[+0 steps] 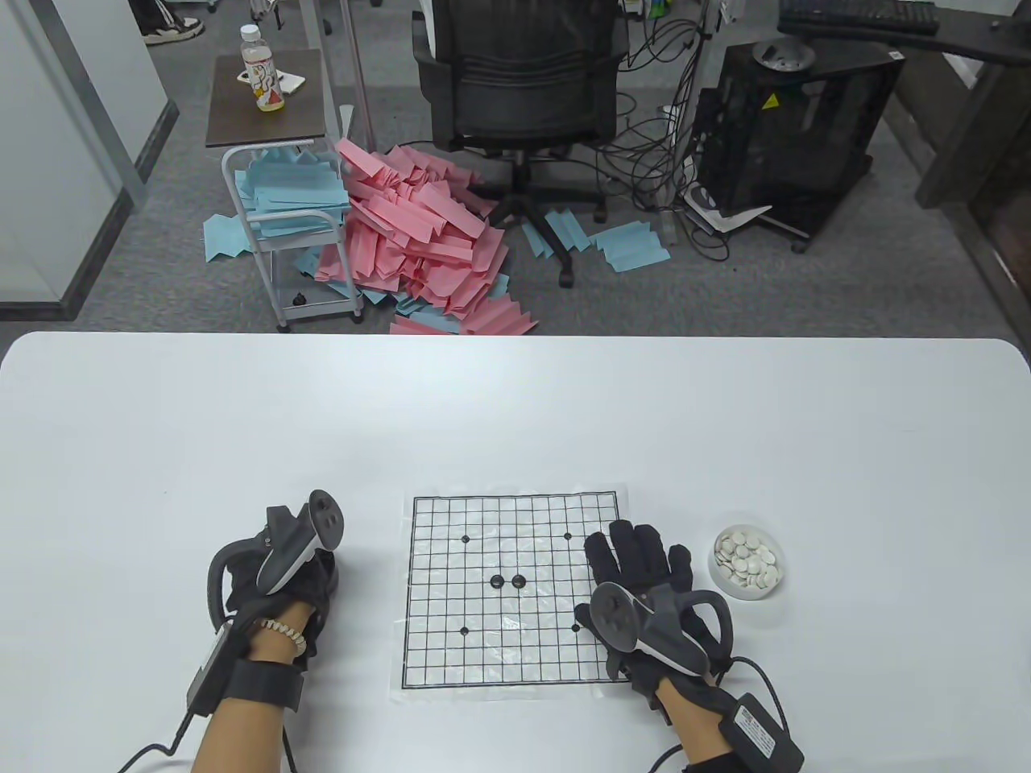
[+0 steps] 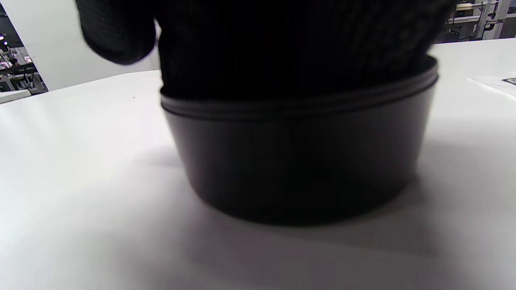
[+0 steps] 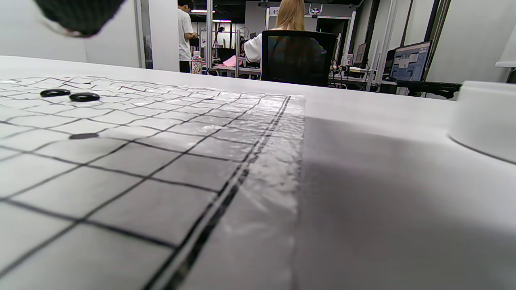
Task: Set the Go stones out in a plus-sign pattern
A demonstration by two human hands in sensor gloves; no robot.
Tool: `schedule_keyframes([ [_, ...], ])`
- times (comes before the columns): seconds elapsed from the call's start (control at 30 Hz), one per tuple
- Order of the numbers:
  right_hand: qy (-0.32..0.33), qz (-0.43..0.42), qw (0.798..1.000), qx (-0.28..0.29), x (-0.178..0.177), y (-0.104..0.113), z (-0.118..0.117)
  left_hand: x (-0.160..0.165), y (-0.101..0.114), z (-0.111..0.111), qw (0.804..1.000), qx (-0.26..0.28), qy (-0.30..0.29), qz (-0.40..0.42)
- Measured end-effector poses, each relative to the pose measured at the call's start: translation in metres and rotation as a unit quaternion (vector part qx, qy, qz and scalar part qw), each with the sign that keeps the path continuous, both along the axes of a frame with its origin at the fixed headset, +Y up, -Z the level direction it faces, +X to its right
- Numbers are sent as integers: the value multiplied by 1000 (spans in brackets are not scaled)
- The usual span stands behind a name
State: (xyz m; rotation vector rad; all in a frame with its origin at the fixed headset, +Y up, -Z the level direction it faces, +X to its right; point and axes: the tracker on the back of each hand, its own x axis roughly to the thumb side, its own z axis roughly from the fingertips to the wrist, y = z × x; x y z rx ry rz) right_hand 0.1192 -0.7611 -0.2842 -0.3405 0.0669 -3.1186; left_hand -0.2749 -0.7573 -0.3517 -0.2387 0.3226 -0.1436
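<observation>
Table view: two black stones (image 1: 507,580) mid-board (image 1: 451,652).

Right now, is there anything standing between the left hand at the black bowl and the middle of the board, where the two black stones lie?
Nothing visible does. The left hand covers the black bowl, and only bare table and open grid lie between it and the two black stones on the board. The right hand rests on the board's far right edge.

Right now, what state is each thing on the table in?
Go board: flat on the table, two black stones side by side at centre.
White bowl: upright, holding white stones.
Black bowl: upright, left hand over its rim.
Right hand: flat on the board's right edge.
</observation>
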Motion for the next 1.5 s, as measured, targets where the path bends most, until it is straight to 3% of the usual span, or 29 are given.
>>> schedule_keyframes([
  [0.2, 1, 1, 1000, -1, 0, 0, 0, 0, -3, 2, 999, 29, -4, -14],
  [0.57, 1, -1, 1000, -1, 0, -1, -1, 6, -3, 3, 998, 14, -31, -43],
  [0.83, 1, 0, 1000, -2, 1, -1, -1, 14, 25, 6, 994, 61, -35, -79],
  [0.97, 2, 0, 1000, -1, 0, -1, 0, 36, 43, 7, 991, 92, -70, -63],
  [1.13, 2, -1, 1000, -1, 0, -1, 0, 76, 47, 7, 987, 99, -126, 3],
  [1.33, 3, -2, 1000, 1, 0, -1, 0, 128, 28, 1, 977, 66, -171, 105],
  [1.5, 4, -2, 1000, -1, 0, -1, 0, 158, 9, -4, 975, 37, -183, 120],
])
